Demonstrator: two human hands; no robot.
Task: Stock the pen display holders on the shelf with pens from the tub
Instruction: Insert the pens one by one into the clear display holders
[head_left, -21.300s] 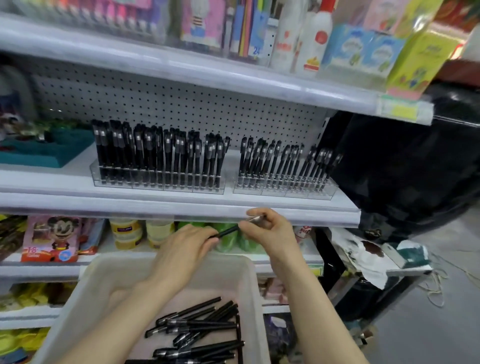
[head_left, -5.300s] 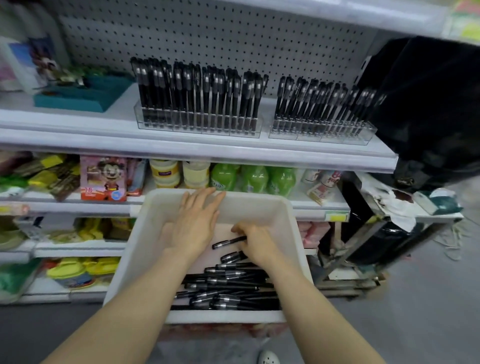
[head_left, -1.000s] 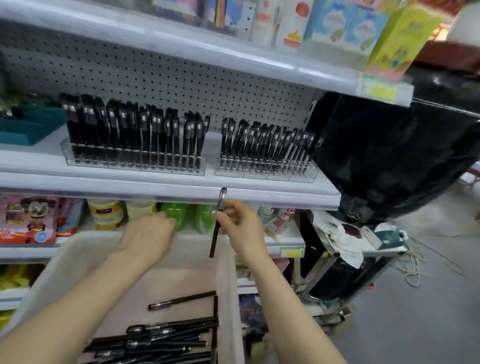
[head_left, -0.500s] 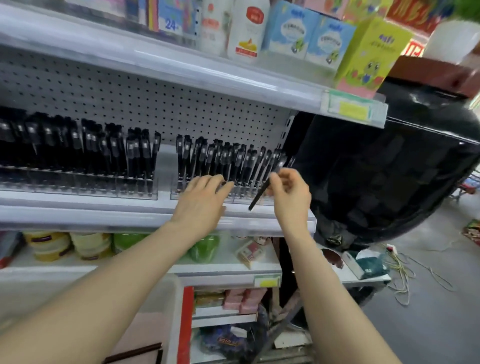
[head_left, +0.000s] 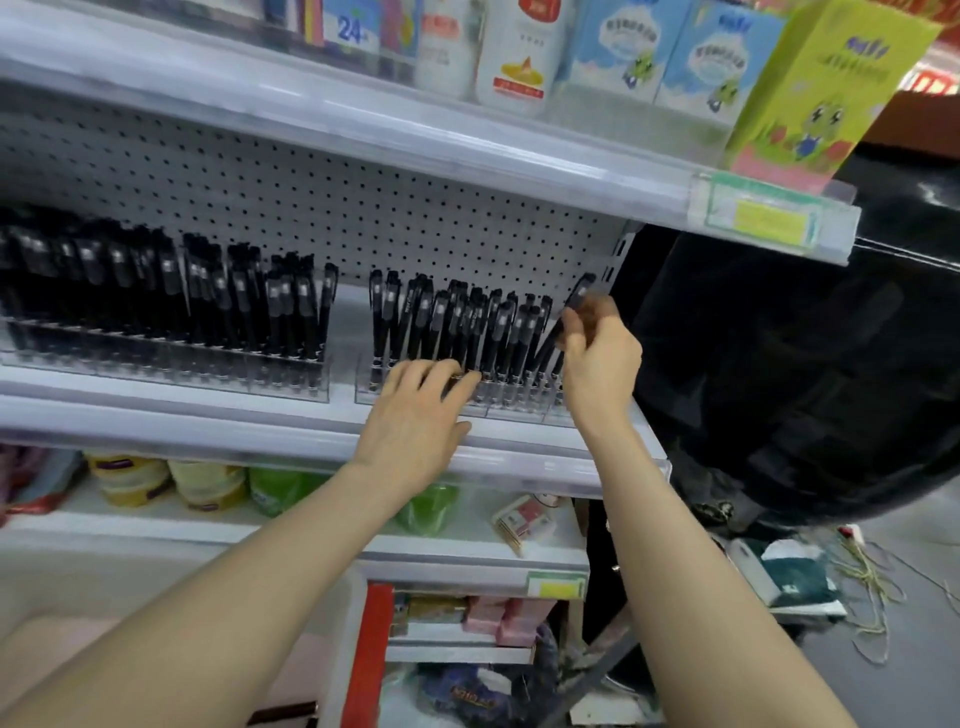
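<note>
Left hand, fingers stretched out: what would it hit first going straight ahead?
Most likely the clear right-hand pen holder and the black pens in it; fingertips of the left hand look to be at its front, though depth is unclear.

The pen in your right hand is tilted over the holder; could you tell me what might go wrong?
The pen leans across packed upright pens, so it may miss its slot or knock them askew. The right hand pushing could also slide the clear holder along the shelf, though the left hand seems to brace its front.
</note>
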